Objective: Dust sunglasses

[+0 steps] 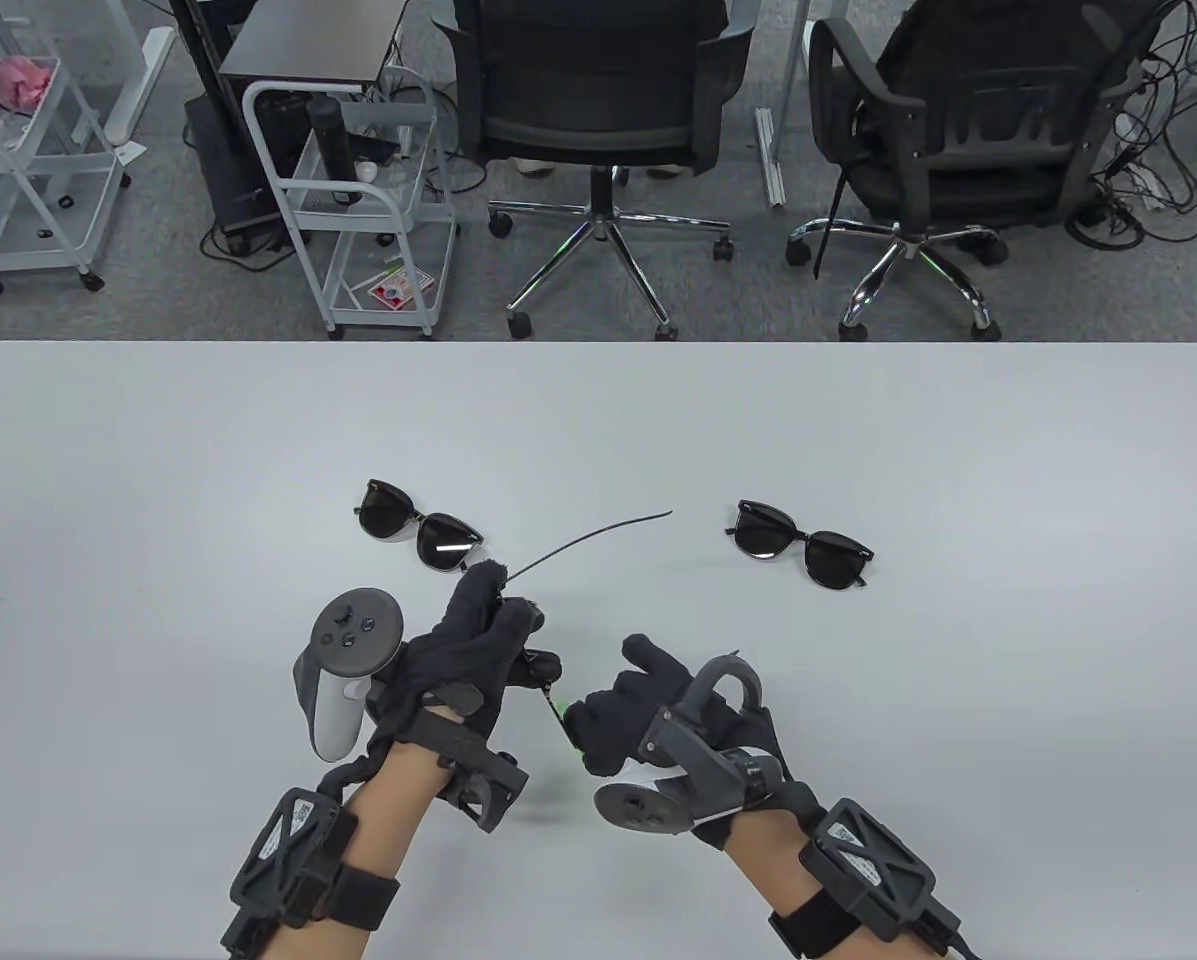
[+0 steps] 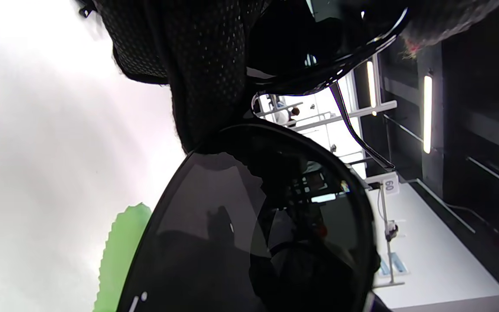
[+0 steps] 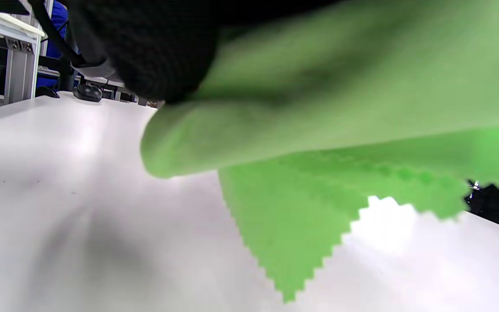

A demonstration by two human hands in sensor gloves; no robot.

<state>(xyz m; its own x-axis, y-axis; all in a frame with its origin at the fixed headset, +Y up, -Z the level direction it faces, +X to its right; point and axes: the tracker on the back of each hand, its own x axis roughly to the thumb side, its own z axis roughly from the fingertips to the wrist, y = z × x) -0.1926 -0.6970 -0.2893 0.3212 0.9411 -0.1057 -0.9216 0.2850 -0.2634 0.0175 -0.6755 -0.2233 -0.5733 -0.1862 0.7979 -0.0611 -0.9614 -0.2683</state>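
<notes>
- Mid-task: left hand [image 1: 458, 650] grips one pair of sunglasses [image 2: 254, 225], temple arm jutting out.
- Right hand [image 1: 628, 715] pinches green cloth [image 3: 340, 143] beside it.
- Two more pairs [image 1: 420, 525] [image 1: 803, 543] lying on table [image 1: 158, 480], cleanliness impossible to tell.

Left hand [image 1: 458, 655] raised off the surface [image 1: 158, 500], fingers curled, grip closed on held sunglasses [image 2: 254, 225], forearm angling in from lower left. Right hand [image 1: 623, 715] just right of those sunglasses, fingers bunched, pinching a green cloth [image 3: 340, 130]; wrist turned inward, index finger partly extended.
</notes>
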